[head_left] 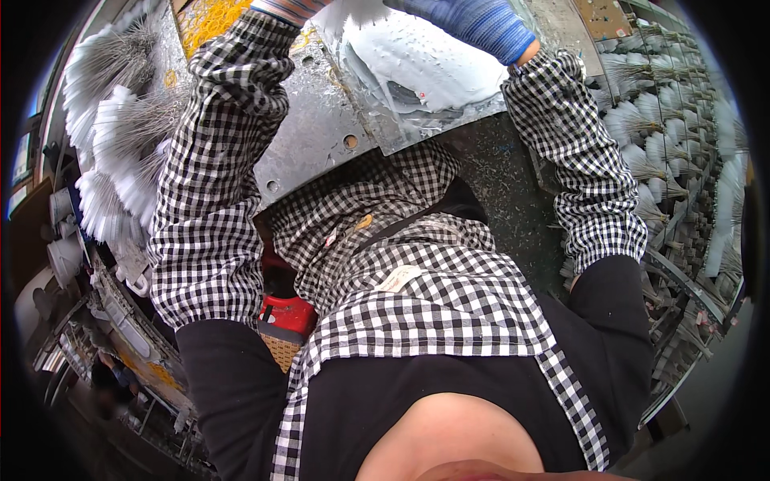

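At the top edge, my left hand (pixel 295 6) is cut off by the picture, and its fingers are out of sight. My right hand (pixel 473 22), in a blue knitted glove, reaches inward from the right. Its fingers are partly cut off too, so I cannot tell how they are closed. Between the hands shows a tuft of white bristles (pixel 359 11); which hand holds it, if either, is hidden. Below it, thick white paste (pixel 441 68) is spread over a flat tray or plate (pixel 409 130) on the metal worktop (pixel 313 136).
Bundles of white bristles on thin stems (pixel 120 120) crowd the left side. A tangle of yellow bands (pixel 210 22) lies at the upper left. On the right, a rack (pixel 670 120) carries rows of similar bundles. A red object (pixel 293 315) is by my left elbow.
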A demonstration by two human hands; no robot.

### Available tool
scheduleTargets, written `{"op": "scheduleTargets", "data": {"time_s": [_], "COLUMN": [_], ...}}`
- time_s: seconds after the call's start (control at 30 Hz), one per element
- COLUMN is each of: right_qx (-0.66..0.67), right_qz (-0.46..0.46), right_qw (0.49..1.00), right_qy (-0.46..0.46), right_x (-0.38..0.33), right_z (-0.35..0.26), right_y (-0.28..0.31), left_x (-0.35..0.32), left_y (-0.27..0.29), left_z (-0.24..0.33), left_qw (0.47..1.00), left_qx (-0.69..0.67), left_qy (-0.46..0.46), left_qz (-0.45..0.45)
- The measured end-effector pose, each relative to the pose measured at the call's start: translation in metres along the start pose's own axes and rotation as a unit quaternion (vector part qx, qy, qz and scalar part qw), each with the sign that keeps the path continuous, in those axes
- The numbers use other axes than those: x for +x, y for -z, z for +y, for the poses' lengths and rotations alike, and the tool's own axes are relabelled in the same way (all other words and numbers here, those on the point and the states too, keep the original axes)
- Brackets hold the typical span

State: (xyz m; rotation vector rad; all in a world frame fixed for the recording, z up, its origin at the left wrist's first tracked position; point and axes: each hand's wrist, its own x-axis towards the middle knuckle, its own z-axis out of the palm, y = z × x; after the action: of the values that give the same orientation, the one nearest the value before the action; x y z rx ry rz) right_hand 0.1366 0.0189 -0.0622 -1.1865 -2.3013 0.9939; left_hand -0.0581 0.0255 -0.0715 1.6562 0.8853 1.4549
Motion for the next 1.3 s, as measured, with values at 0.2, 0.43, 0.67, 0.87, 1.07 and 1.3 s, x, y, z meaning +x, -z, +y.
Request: {"op": "scheduleTargets", "data": {"time_s": [0.2,0.43,0.67,0.87,1.07,1.3], "right_qx": [-0.125,-0.245,-0.217,-0.158,-0.259,-0.126], "right_qz": [0.076,0.078,0.079,0.091,0.079,0.055], "right_qw": [0.965,0.951,0.965,0.973,0.946,0.99], "right_qy": [0.22,0.171,0.128,0.141,0.176,0.04], "right_x": [0.009,0.01,0.003,0.004,0.003,0.0], "right_z": [0.045,0.034,0.015,0.013,0.022,0.009], "right_y": [-0.018,-0.022,-0.015,-0.017,-0.016,-0.004], "left_x": [-0.011,-0.019,-0.02,-0.019,-0.018,-0.002], "left_y": [-0.015,-0.019,-0.019,-0.018,-0.022,-0.014], "left_z": [0.029,0.023,0.019,0.016,0.017,0.003], "left_qw": [0.849,0.819,0.824,0.82,0.83,0.996], "left_qx": [0.464,0.493,0.489,0.497,0.488,0.035], "left_qy": [-0.225,-0.254,-0.253,-0.251,-0.234,-0.08], "left_qz": [-0.115,-0.145,-0.132,-0.131,-0.135,0.034]}}
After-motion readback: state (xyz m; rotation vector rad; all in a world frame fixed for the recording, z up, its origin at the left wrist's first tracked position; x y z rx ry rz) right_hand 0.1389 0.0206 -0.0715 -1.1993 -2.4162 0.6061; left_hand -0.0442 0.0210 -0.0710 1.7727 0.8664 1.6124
